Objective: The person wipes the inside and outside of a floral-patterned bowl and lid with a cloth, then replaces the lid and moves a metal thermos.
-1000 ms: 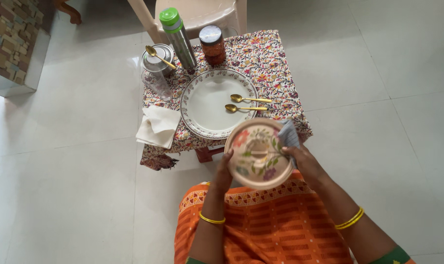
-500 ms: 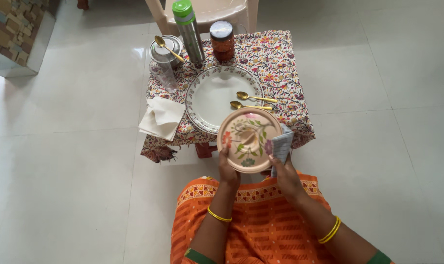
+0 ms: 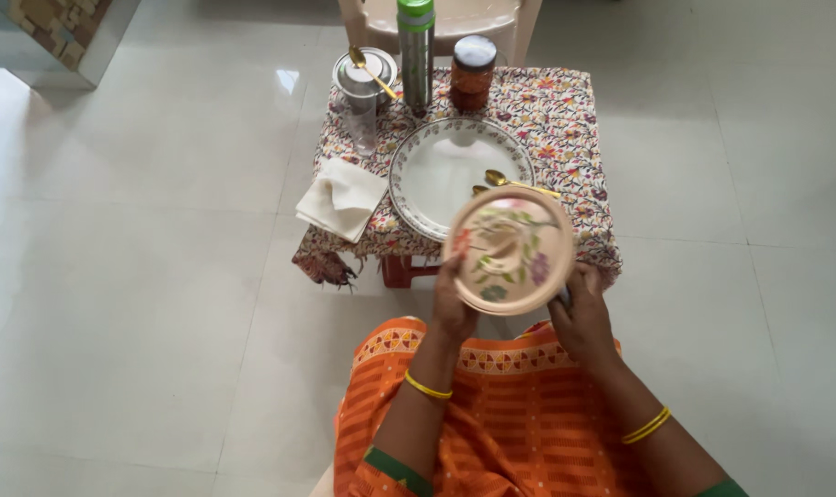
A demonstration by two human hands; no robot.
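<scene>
Both hands gripped the small floral plate (image 3: 508, 248) by opposite rims, left hand (image 3: 454, 300) and right hand (image 3: 579, 313), just before the large white plate (image 3: 458, 175).

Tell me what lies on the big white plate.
On the white plate one gold spoon shows. The floral plate, held by left hand and right hand, covers the rest there.

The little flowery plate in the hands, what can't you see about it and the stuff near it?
- Head view: the small floral plate is blurred, so its pattern is unclear.
- It hides part of the gold spoons on the big white plate.
- The cloth in the right hand is mostly hidden behind the plate.
- The bottle is cut off by the top edge.
</scene>
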